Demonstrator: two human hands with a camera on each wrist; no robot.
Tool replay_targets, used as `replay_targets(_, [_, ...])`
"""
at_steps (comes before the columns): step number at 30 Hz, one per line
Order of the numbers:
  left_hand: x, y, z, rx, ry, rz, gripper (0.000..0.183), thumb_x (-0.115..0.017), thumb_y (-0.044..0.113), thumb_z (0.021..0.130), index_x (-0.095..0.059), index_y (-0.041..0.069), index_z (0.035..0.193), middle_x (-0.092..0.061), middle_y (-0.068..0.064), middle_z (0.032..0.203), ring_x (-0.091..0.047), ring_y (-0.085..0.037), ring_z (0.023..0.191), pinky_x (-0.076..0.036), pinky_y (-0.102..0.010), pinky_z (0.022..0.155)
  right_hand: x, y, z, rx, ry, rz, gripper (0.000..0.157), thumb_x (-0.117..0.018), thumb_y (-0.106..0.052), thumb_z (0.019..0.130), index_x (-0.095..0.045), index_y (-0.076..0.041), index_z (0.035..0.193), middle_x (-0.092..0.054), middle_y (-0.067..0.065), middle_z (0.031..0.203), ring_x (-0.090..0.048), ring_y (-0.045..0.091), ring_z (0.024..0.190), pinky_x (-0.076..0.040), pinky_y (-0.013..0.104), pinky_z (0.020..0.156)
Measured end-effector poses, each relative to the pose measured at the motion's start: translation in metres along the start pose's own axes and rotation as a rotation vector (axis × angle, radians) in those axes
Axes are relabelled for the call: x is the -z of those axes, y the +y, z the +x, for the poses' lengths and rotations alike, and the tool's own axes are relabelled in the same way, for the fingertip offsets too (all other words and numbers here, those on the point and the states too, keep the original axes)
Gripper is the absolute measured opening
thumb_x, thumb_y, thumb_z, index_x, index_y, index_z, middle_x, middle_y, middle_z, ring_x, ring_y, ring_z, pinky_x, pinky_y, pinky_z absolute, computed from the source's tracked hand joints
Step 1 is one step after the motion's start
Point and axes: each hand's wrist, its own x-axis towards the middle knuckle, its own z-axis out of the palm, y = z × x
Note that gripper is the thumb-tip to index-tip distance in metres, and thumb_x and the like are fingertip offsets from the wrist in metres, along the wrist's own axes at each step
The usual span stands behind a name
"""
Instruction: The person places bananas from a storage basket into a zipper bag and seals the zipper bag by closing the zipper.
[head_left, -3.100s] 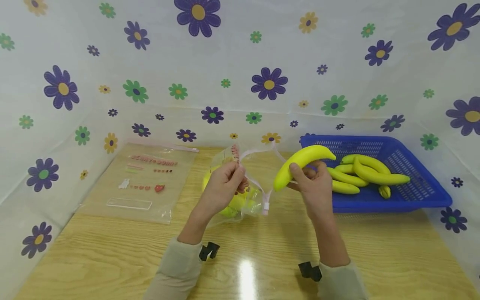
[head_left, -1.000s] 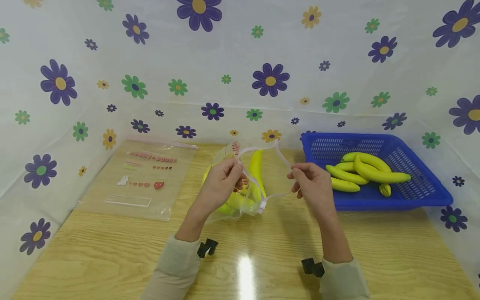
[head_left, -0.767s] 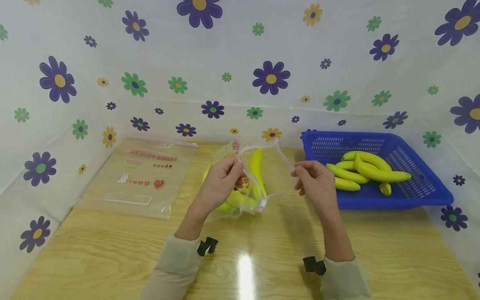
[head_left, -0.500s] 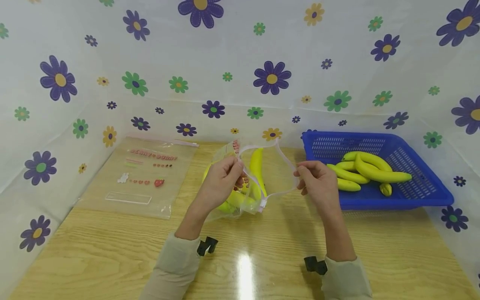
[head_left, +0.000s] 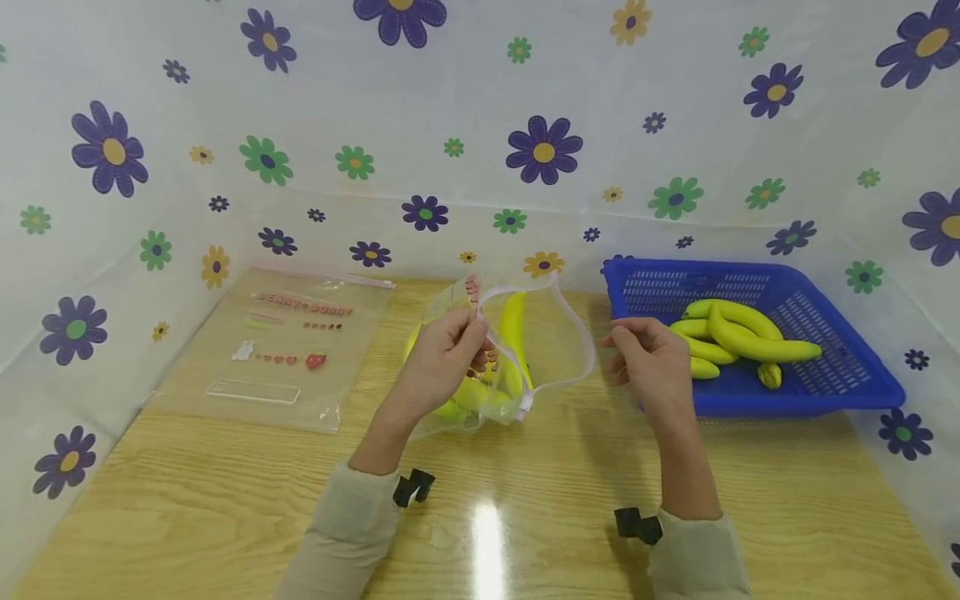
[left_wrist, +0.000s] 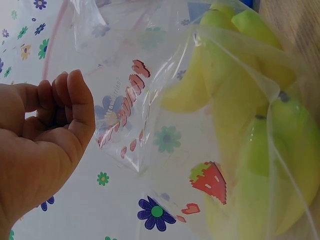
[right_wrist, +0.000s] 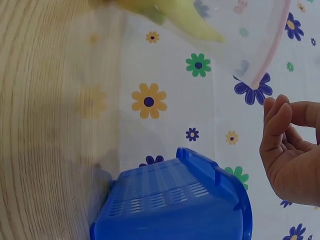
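My left hand [head_left: 438, 358] pinches the pink zip rim of a clear printed zipper bag [head_left: 576, 315] in the head view. Its mouth gapes toward the right, with the slider at the near end. Several yellow bananas [left_wrist: 235, 100] lie inside; one banana [head_left: 513, 337] stands upright near the mouth. My right hand [head_left: 651, 367] hovers between the bag and the blue basket, fingers loosely bent and holding nothing. The right wrist view shows a small gap between the fingertips [right_wrist: 281, 107] and the bag's rim.
A blue perforated basket [head_left: 847, 358] stands at the right, holding several bananas [head_left: 765, 348]. A second zipper bag [head_left: 251, 333] lies flat at the left. Flowered white cloth [head_left: 480, 100] rises behind the wooden table [head_left: 225, 500].
Earlier my right hand held a banana; that banana is now in the bag. Afterwards my right hand pulled the rim rightward, then let it go. My left hand keeps its pinch.
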Motion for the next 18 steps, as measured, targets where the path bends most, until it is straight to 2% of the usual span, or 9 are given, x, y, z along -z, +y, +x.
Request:
replay_targets(4, [0.002, 0.000, 0.001, 0.007, -0.006, -0.003, 0.029, -0.043, 0.019, 0.107, -0.055, 0.000, 0.088, -0.063, -0.025, 0.088, -0.058, -0.022, 0.071, -0.057, -0.034, 0.066, 0.007, -0.001, 0.001, -0.023, 0.030, 0.029, 0.019, -0.059, -0.018, 0.100, -0.065, -0.002, 0.111, -0.069, -0.009, 0.082, -0.060, 0.009, 0.060, -0.054, 0.023, 0.056])
replay_targets(7, [0.004, 0.000, 0.001, 0.004, 0.000, -0.004, 0.028, -0.044, 0.018, 0.107, -0.055, 0.001, 0.087, -0.062, -0.025, 0.087, -0.059, -0.022, 0.071, -0.056, -0.034, 0.066, 0.010, 0.000, 0.000, -0.029, 0.019, 0.014, 0.018, -0.059, -0.018, 0.100, -0.065, -0.004, 0.109, -0.069, -0.009, 0.083, -0.061, 0.009, 0.060, -0.055, 0.024, 0.058])
replay_targets(11, [0.008, -0.001, 0.000, 0.004, 0.011, -0.007, 0.029, -0.044, 0.018, 0.107, -0.054, 0.001, 0.086, -0.061, -0.024, 0.086, -0.059, -0.024, 0.072, -0.056, -0.032, 0.066, 0.015, 0.002, 0.003, 0.024, -0.023, -0.090, 0.023, -0.056, -0.019, 0.101, -0.065, -0.001, 0.113, -0.069, -0.003, 0.088, -0.062, 0.015, 0.063, -0.057, 0.027, 0.059])
replay_targets(16, [0.009, 0.000, 0.000, -0.004, 0.006, -0.013, 0.030, -0.044, 0.019, 0.107, -0.054, 0.000, 0.086, -0.060, -0.023, 0.085, -0.059, -0.025, 0.072, -0.057, -0.033, 0.066, 0.032, 0.001, 0.015, 0.086, -0.044, -0.257, 0.033, -0.052, -0.023, 0.103, -0.063, 0.003, 0.117, -0.068, 0.019, 0.101, -0.064, 0.017, 0.065, -0.057, 0.027, 0.059])
replay_targets(18, [0.009, 0.000, 0.000, -0.010, 0.006, -0.014, 0.031, -0.044, 0.019, 0.107, -0.054, 0.000, 0.085, -0.061, -0.024, 0.085, -0.059, -0.024, 0.071, -0.057, -0.034, 0.066, 0.039, 0.001, 0.021, 0.094, -0.072, -0.328, 0.036, -0.050, -0.026, 0.103, -0.062, 0.005, 0.119, -0.067, 0.023, 0.106, -0.065, 0.020, 0.068, -0.057, 0.027, 0.060])
